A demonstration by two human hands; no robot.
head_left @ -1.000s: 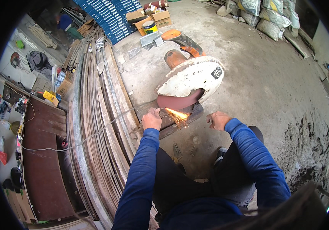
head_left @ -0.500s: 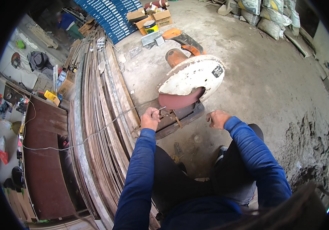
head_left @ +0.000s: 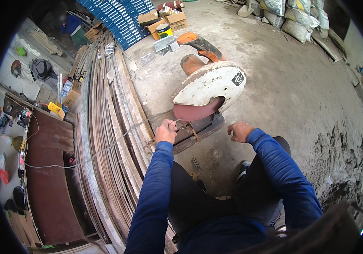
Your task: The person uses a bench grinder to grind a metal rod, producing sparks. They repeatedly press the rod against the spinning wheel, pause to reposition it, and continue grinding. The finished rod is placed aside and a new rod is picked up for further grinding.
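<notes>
In front of me stands a chop saw with a white, chipped guard point(head_left: 209, 84), an orange motor housing point(head_left: 193, 64) and a reddish-brown abrasive disc point(head_left: 196, 111). My left hand point(head_left: 166, 131) is closed in a pinch around a thin metal rod point(head_left: 179, 120). The rod's far end reaches the lower edge of the disc; whether they touch I cannot tell. Below the disc lies the saw's dark base point(head_left: 204, 126). My right hand point(head_left: 240, 132) hovers just right of the base, fingers curled in, with nothing visible in them.
Long planks and metal bars point(head_left: 109, 114) lie along my left, crossed by a grey cable point(head_left: 101, 151). Beyond the saw are cardboard boxes point(head_left: 176, 20), a yellow-and-black can point(head_left: 163, 30) and blue stacked boxes point(head_left: 120, 19). Filled sacks point(head_left: 295, 29) stand far right. Another person point(head_left: 73, 27) is far left.
The rod in my left hand has shifted slightly at the disc's lower edge. My right hand stays almost where it was. The whole view has moved a little.
</notes>
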